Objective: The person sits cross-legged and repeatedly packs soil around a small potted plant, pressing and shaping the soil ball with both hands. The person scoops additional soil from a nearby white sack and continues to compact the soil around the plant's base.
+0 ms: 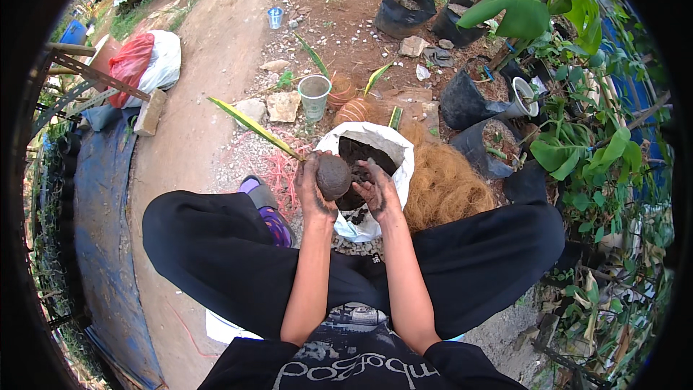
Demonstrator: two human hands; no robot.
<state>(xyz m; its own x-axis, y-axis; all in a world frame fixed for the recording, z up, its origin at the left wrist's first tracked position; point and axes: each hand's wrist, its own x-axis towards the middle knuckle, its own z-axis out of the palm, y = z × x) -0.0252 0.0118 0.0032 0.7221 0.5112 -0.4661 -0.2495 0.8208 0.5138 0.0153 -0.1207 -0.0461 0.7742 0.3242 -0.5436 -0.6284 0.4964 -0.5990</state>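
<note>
My left hand (312,186) holds a round, dark soil ball (333,178) over the near left rim of a white sack (395,140). From that hand a long yellow-edged green leaf (253,126) points up and left; where its base meets the ball is hidden. Soil-smeared, my right hand (380,189) hovers just right of the ball, its fingers apart and curved, with nothing seen in them. Inside the sack lies dark loose soil (368,155). A heap of brown fibre (447,180) rests against the sack's right side.
Beyond the sack stand a clear plastic cup (315,97) and a string-wrapped ball (353,111). Pink string (280,173) is strewn at the left. Black planting bags (462,97) and leafy plants line the right. A blue tarp (108,245) lies far left.
</note>
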